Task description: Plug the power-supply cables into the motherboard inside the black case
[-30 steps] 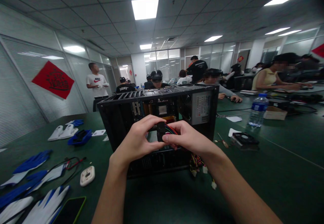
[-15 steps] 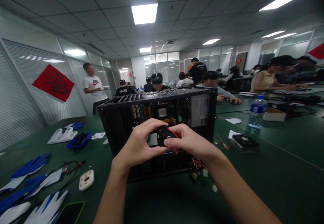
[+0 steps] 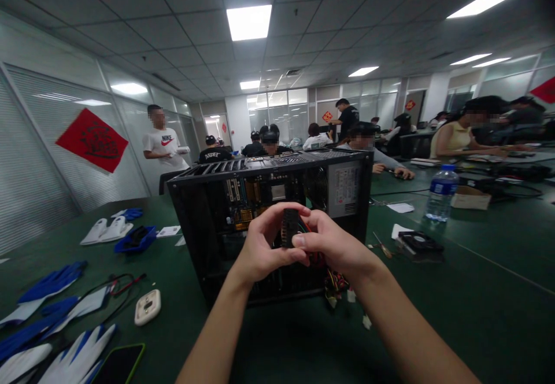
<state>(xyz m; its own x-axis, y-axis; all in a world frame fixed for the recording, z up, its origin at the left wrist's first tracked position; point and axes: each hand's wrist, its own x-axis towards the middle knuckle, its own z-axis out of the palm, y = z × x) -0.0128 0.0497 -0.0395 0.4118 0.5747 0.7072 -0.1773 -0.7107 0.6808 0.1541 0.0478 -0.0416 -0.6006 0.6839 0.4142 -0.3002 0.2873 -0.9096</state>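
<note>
Left hand [image 3: 261,248] and right hand [image 3: 336,244] are closed in a pinch on a black rectangular plastic connector [image 3: 290,228], held between them near-upright lengthwise, wired side rightward, before the open black metal computer case [image 3: 255,168].

The left hand [image 3: 260,252] and right hand [image 3: 338,243] hold a black connector [image 3: 290,228] before an open computer case [image 3: 269,167].

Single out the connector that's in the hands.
The black connector, between the left hand and right hand; the white connectors are apart from both.
</note>
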